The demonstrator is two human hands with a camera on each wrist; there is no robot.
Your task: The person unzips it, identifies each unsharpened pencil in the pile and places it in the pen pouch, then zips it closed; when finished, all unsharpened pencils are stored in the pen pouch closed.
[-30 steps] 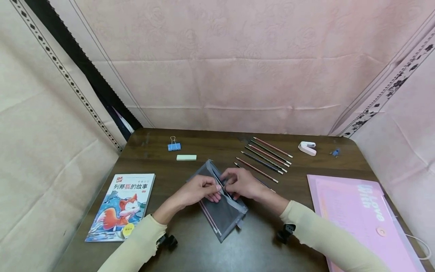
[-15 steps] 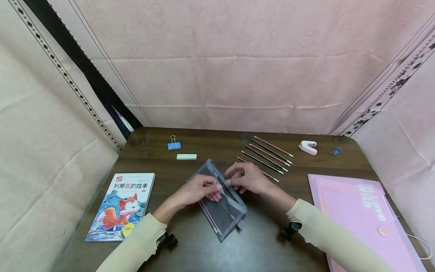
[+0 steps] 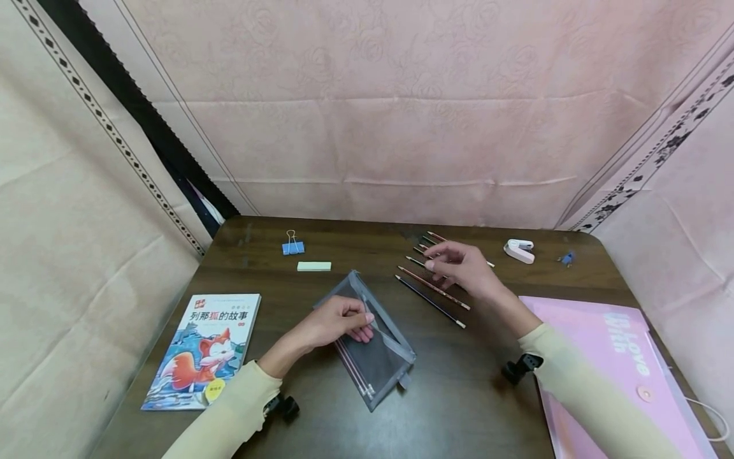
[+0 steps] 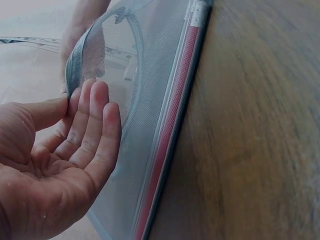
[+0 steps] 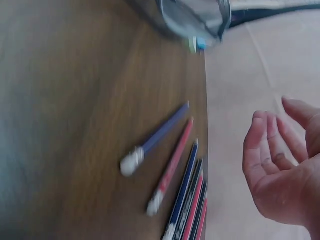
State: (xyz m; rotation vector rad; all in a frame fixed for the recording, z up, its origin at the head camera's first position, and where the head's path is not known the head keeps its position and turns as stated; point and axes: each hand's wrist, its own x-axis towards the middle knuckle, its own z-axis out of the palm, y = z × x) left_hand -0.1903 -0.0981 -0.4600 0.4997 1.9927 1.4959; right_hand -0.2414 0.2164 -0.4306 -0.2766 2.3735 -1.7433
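My left hand [image 3: 338, 320] pinches the opening edge of a grey mesh zip pouch [image 3: 384, 366] between thumb and fingers, as the left wrist view shows too, and the mouth gapes. Pencils lie inside the pouch along its lower left side; a red pencil [image 4: 172, 110] shows through the mesh. My right hand [image 3: 461, 268] hovers over the row of pencils to the right, fingers loosely bent and holding nothing, partly covering the row. Nearest the pouch lie a dark blue pencil [image 3: 430, 301] and a red pencil [image 3: 434, 287], both apart from the hand in the right wrist view.
At left lies a book [image 3: 201, 350] with a fox cover. A blue binder clip [image 3: 293, 247] and a pale green eraser-like block [image 3: 314, 266] are behind the pouch. A white stapler [image 3: 518, 250], a small blue item [image 3: 566, 258] and a pink folder [image 3: 596, 357] are at right.
My right hand has left the pouch opening and moved right and away over the pencils. My left hand keeps its hold on the pouch edge. More pencil ends show at the pouch's near corner.
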